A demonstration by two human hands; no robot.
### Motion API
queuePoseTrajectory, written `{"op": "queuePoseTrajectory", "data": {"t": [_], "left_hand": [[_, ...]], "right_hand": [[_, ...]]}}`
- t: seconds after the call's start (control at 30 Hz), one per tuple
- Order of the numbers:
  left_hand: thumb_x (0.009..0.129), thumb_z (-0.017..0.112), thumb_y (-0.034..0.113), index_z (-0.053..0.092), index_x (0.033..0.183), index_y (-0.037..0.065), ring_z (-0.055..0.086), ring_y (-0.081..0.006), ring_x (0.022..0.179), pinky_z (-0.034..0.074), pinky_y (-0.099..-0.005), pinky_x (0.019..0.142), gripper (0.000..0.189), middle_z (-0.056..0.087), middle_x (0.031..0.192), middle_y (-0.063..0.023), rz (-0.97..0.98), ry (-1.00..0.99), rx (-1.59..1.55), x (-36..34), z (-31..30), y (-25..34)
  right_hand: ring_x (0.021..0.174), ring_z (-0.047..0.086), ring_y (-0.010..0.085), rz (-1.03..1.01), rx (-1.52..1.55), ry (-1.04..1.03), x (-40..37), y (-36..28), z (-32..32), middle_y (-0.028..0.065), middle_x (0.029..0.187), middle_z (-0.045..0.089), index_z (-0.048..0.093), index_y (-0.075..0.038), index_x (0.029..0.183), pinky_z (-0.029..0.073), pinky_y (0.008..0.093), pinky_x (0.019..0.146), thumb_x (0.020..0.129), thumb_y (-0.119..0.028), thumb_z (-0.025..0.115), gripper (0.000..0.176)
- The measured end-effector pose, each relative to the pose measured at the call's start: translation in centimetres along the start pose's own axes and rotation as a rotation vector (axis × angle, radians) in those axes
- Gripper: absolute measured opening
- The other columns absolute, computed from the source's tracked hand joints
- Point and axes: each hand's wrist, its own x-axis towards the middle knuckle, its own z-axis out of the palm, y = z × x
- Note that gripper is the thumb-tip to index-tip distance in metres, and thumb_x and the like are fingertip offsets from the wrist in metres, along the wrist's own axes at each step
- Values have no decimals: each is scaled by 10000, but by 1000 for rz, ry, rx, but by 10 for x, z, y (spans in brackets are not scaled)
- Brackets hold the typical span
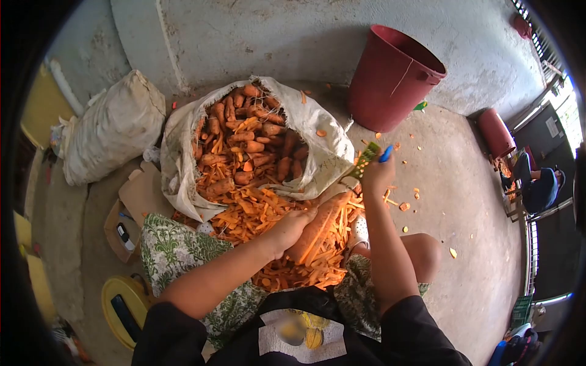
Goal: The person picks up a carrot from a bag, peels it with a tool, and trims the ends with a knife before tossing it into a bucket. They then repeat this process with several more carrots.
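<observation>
My left hand [290, 230] is wrapped round a large carrot [320, 227], whose pale stem end points away from me toward the upper right. In my closed right hand [379, 175] is a blue-handled cutting tool [368, 160] with a green, holed blade, right at the carrot's stem end. Below the carrot lies a heap of orange peelings [250, 213] between my legs. It runs up to the mouth of a white woven sack [183, 143]. Inside the sack, several whole carrots [253, 131] lie piled up.
A tall red bin [390, 79] stands by the wall, with carrot scraps on the floor nearby. A full white sack [116, 131] leans at left, beside a cardboard box [143, 195]. A phone [125, 316] lies on a yellow lid [113, 293]. Another person [540, 186] sits far right.
</observation>
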Motion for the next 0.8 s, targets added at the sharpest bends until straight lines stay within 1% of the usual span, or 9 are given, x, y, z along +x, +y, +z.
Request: {"op": "queuePoseTrajectory", "data": {"t": [0.1,0.13,0.2,0.27,0.33,0.37,0.4,0.6,0.8], "left_hand": [[912,364,345,445,1120,-3,593,-172,813,498,-308,705,413,569,964,-124,38,-72,-61,-3,-9,8],[911,362,348,442,1136,8,586,-171,846,489,-313,742,415,565,982,-120,4,-145,-174,-3,-12,11],[912,355,347,447,1139,25,585,-173,854,493,-318,743,405,563,991,-115,5,-113,-305,7,-17,6],[912,347,346,452,1141,41,585,-174,862,497,-323,744,395,561,999,-110,5,-82,-432,13,-20,5],[914,323,323,489,1049,60,606,-183,735,524,-330,631,339,592,864,-81,-9,-186,-544,14,-21,7],[915,311,312,508,1003,69,616,-188,672,537,-334,575,325,607,797,-67,-15,-239,-600,15,-22,7],[909,306,293,511,944,57,613,-184,623,536,-321,541,315,606,721,-56,33,-424,-542,16,-32,3],[901,315,279,518,963,43,616,-184,625,537,-301,507,317,605,778,-86,-7,-175,-575,13,-24,3],[899,335,260,512,979,41,620,-191,675,545,-319,560,292,602,839,-87,-21,-195,-565,18,-32,-4]], "right_hand": [[479,425,174,135,134,17,9,-4,-6,81,537,479,480,4,700,350,335,487,869,-205,483,270],[479,425,174,134,134,18,5,-14,-11,81,537,479,480,4,700,350,335,487,869,-205,483,270],[473,379,88,173,483,-164,-18,-46,-19,6,528,437,480,-21,678,315,279,446,884,-200,464,273],[480,422,99,265,595,-377,-50,-73,-28,24,571,474,511,4,752,352,277,439,885,-211,472,256],[496,471,113,81,511,-465,-79,-78,-24,61,596,526,502,-5,754,387,268,439,886,-214,471,249],[518,499,146,129,544,-537,-90,-89,-31,92,584,526,493,-7,762,402,294,475,883,-205,475,232],[527,476,106,19,484,-516,-96,-90,-31,53,598,514,507,-2,804,398,263,488,882,-196,480,211],[544,447,71,-106,415,-512,-104,-88,-32,25,613,507,523,7,863,386,237,498,881,-183,485,195],[521,410,125,-180,344,-476,-110,-92,-36,72,581,486,504,14,823,372,284,495,872,-196,502,215]]}}
